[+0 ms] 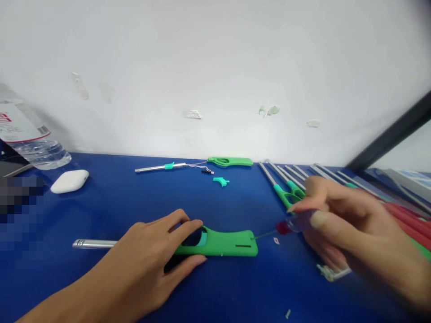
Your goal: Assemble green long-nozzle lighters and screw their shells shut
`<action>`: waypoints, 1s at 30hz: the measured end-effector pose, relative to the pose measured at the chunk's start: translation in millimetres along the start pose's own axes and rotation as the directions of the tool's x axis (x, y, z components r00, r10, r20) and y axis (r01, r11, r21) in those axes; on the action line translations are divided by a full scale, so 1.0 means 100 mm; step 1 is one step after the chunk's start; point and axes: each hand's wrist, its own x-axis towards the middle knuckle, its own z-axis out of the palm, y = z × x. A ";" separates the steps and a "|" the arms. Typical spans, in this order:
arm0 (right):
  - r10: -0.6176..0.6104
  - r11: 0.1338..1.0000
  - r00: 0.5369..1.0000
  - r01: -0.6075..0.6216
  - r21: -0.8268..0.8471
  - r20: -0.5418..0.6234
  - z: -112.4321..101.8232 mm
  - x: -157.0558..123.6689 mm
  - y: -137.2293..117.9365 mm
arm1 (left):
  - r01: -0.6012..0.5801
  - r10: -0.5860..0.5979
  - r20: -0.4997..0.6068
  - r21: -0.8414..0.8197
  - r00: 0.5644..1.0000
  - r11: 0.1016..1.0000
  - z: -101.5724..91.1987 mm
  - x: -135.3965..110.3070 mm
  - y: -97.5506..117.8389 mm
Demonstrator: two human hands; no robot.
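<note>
Flat on the blue table lies a green utility lighter (229,242) with a metal barrel (94,243) pointing left. My left hand (151,255) is closed around its middle, fingers over the far side and thumb along the near side. In my right hand (350,224) is a small screwdriver (286,226) with a clear and red handle. Its thin shaft reaches to the hole near the lighter's right end; I cannot tell whether the tip is inside. Beneath my lower right fingers shows a small pale piece (332,272), partly hidden.
Near the wall lie an opened green lighter (235,161), a metal barrel with wires (160,167) and a teal trigger (221,181). Several lighters (284,195) line the right. A screw (288,313) lies in front. At left are a white case (70,181) and a water bottle (33,139).
</note>
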 end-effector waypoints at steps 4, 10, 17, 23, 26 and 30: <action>-0.058 0.995 0.982 0.042 -0.090 -0.180 0.10 -0.03 -0.09 | 0.003 -0.003 -0.021 -0.010 1.000 1.000 0.01 0.01 0.00; 0.011 0.998 0.999 -0.009 -0.062 0.038 0.07 0.00 -0.12 | -0.013 0.013 -0.010 -0.006 1.000 1.000 0.03 0.01 -0.02; 0.029 0.999 0.994 -0.031 0.021 0.108 -0.02 0.02 -0.09 | 0.011 -0.011 0.030 -0.006 1.000 1.000 0.02 0.00 -0.01; -0.035 0.990 0.999 0.033 -0.140 -0.008 0.06 -0.03 -0.15 | 0.001 -0.001 0.001 0.025 1.000 1.000 0.03 -0.01 -0.01; -0.067 0.991 0.989 0.050 -0.121 -0.135 0.08 -0.03 -0.18 | -0.005 0.006 -0.026 0.044 1.000 0.999 0.04 -0.02 -0.02; -0.141 0.983 0.938 0.096 -0.155 -0.315 0.03 0.05 -0.14 | 0.008 -0.006 -0.044 0.049 0.999 0.999 0.02 -0.02 -0.01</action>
